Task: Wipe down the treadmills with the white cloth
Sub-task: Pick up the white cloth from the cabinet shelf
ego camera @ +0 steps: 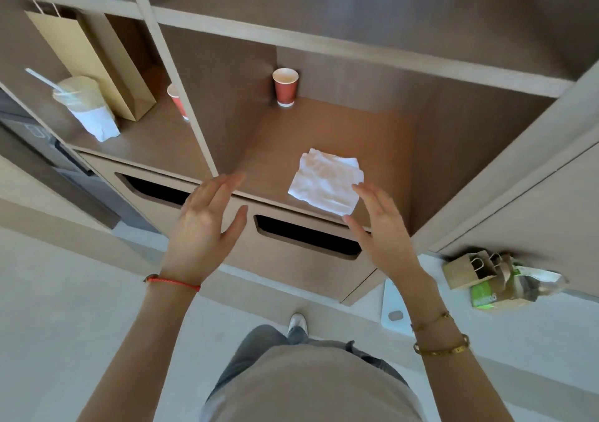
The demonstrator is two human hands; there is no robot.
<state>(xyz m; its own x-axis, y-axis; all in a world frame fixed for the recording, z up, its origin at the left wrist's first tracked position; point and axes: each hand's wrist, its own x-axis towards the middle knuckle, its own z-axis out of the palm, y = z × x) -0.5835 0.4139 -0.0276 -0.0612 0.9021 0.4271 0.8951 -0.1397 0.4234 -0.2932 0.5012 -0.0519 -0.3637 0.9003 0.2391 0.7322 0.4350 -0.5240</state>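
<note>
Head view puts my two hands out in front of me at the edge of a brown wooden shelf unit [324, 123]. My left hand [207, 227], with a thin red cord bracelet [171, 281] at the wrist, is spread with fingers straight and holds nothing; it hovers over the front lip of the shelf, apart from the cloth. My right hand [379, 227], with two gold bangles [440, 344] on the forearm, is likewise released, fingers extended. Its fingertips and thumb sit right at the near right edge of the crumpled, roughly square white cloth [327, 180]; whether they touch it I cannot tell.

That cloth lies flat on the shelf floor of the middle compartment, near the front edge. No treadmill shows from here, so I judge the wiping has not begun and the step in hand is simply picking up the cloth. To do it well, I would bring the right thumb and fingers down on the near edge, gather a good fold instead of one corner, and lift it clear of the lip, with the left hand free to steady or bunch it.

Farther back in the same compartment stands a red paper cup [285, 87], well apart from the cloth. In the left compartment are a lidded plastic cup with a straw [81, 97] and a tall tan paper bag [87, 55].
</note>
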